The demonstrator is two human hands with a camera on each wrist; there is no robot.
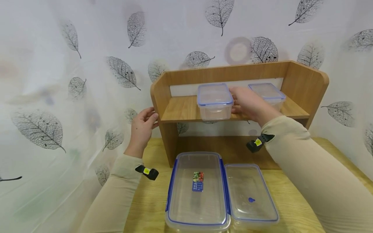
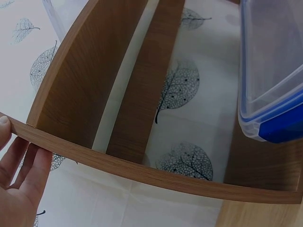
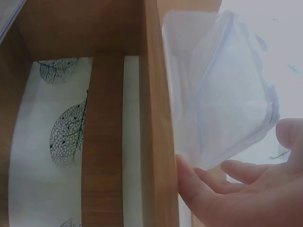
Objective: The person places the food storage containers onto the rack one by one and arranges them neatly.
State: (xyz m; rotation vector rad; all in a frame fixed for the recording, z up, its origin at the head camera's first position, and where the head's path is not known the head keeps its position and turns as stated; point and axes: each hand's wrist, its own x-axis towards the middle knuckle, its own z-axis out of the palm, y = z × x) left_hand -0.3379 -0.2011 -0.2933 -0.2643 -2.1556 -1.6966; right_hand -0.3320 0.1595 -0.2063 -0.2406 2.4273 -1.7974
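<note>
A clear lidded food container point(image 1: 215, 111) with a pale blue rim stands on the upper board of a wooden shelf point(image 1: 180, 108). Against its right side my right hand point(image 1: 247, 102) rests, fingers extended; the right wrist view shows the thumb near the lid's edge and fingertips point(image 3: 187, 172) low by the board. A second, similar container point(image 1: 266, 92) stands farther right, partly hidden by that hand. My left hand point(image 1: 141, 126) touches the shelf's left side panel, its fingers point(image 2: 35, 175) fairly straight along the outer face and thumb by the front edge.
A large clear container point(image 1: 186, 207) with dark blue clips and a fruit label lies on the wooden table point(image 1: 148, 191). Beside it lies a smaller flat-lidded container point(image 1: 247, 181). Leaf-patterned sheeting point(image 1: 96, 97) hangs behind and left of the shelf.
</note>
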